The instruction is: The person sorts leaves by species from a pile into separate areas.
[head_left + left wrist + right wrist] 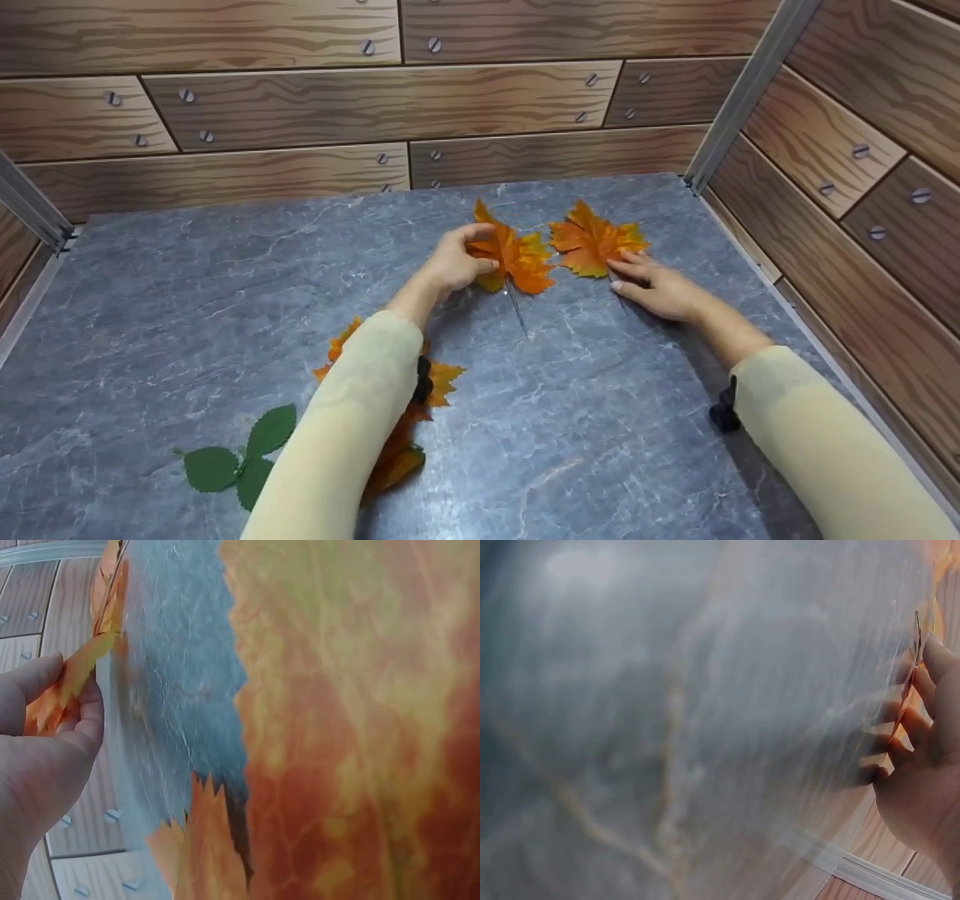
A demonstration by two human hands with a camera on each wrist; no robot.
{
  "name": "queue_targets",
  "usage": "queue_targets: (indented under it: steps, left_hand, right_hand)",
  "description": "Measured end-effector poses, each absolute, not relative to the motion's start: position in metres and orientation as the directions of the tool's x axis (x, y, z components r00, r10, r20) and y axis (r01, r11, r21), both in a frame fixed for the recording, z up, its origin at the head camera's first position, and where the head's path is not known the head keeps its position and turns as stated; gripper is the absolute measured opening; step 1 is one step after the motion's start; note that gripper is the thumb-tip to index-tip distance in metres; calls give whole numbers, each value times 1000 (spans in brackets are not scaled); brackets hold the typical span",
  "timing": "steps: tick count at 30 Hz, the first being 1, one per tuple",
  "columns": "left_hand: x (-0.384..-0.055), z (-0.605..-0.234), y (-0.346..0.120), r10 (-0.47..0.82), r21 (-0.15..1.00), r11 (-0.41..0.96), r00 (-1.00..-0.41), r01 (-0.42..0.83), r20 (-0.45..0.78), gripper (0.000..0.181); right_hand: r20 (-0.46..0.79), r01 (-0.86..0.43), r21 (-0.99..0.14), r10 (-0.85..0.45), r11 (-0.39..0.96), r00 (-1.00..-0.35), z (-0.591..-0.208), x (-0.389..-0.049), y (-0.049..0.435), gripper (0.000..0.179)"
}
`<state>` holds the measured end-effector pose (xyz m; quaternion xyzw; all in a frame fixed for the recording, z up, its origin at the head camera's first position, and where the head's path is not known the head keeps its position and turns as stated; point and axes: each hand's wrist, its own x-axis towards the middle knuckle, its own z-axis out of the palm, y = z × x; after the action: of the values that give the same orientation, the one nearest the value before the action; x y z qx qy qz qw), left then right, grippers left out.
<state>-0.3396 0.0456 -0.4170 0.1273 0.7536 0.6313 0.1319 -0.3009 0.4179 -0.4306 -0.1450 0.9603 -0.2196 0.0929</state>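
At the back of the table my left hand (454,262) pinches the left edge of an orange-yellow maple leaf (517,255) between thumb and fingers. Its thin stem (517,307) points toward me. The left wrist view shows the same grip on that leaf (82,671). Just to the right, a second orange maple leaf (589,236) has my right hand (660,289) at its lower right edge, with thumb and fingers about the stem base. In the right wrist view the right hand (922,735) is close over the tabletop, the leaf at its fingertips.
More orange maple leaves (446,379) lie under my left forearm, partly hidden by the sleeve. A green three-leaf sprig (214,469) lies at the front left. The grey marbled table (187,300) is bounded by wood-patterned walls (300,112) at the back and sides.
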Motion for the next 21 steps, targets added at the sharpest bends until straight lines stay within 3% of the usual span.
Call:
queue_targets:
  steps: [6,13,21]
  left_hand:
    - [-340,-411,35,352,971,239,-930,-19,-105,84]
    - [-341,-407,30,313,957,287,-940,-42,-136,90]
    - [-340,-413,30,254,970,243,-967,32,-32,54]
  right_hand:
    - [-123,-229,-453,-315,862,-941,-431,-301,418,62]
    - [-126,-224,-453,-310,863,-942,-431,-301,420,62]
    - [-127,-222,-448,-308,866,-943,-431,-302,419,62]
